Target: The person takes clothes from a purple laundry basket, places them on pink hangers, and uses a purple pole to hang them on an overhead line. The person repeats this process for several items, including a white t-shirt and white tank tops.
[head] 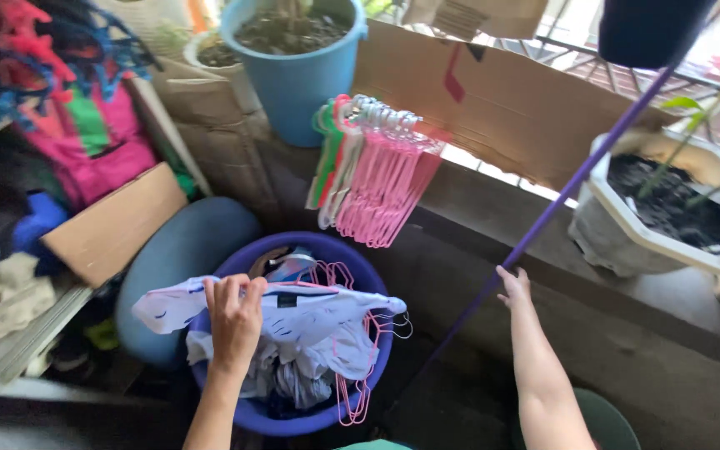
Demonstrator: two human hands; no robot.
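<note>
We are seeing open floor lying at three o'clock of the purple basin [243, 412], between it and the leaning purple pole [560, 196]. Clothes [302, 321] and pink hangers [352, 400] are filling the basin itself. At twelve o'clock, a hanging bunch of hangers [377, 179] is crowding the ledge [493, 200]; at nine, a blue cushion [181, 250] is pressing close.
</note>
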